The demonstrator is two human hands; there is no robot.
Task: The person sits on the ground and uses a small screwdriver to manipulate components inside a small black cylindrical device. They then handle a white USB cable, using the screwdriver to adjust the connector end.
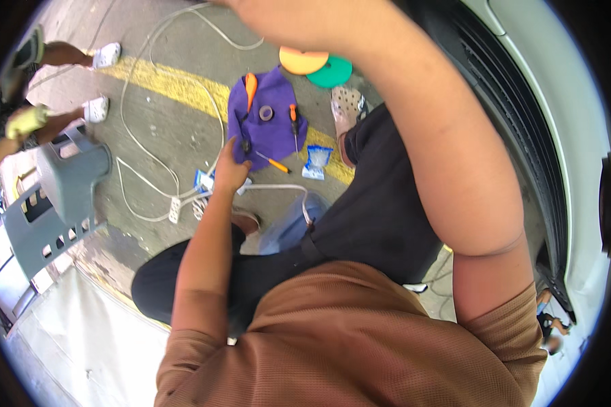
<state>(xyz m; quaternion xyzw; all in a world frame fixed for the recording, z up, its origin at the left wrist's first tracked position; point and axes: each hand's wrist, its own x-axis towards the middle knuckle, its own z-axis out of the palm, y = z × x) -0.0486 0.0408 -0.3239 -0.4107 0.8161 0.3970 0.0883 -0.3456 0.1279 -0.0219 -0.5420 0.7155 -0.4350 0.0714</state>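
Observation:
My left hand (232,169) reaches down beside the left edge of a purple cloth (278,88) spread on the ground. Its visible fingers are apart, with nothing seen between them. Just past the fingertips is a small black object (245,146). On the cloth lie an orange-handled tool (251,88), a roll of tape (266,113) and an orange and black screwdriver (294,117). Another screwdriver (276,163), yellow-orange handled, rests at the cloth's lower edge. My right arm stretches up across the view; the right hand (265,10) is cut off at the top, fingers hidden.
A white cable (123,102) loops over the ground to a power strip (175,209). Orange (303,61) and green (332,73) discs lie beyond the cloth; a blue-white packet (316,163) lies beside it. A grey plastic stool (68,183) and another person's legs (68,54) are left, a vehicle (557,102) right.

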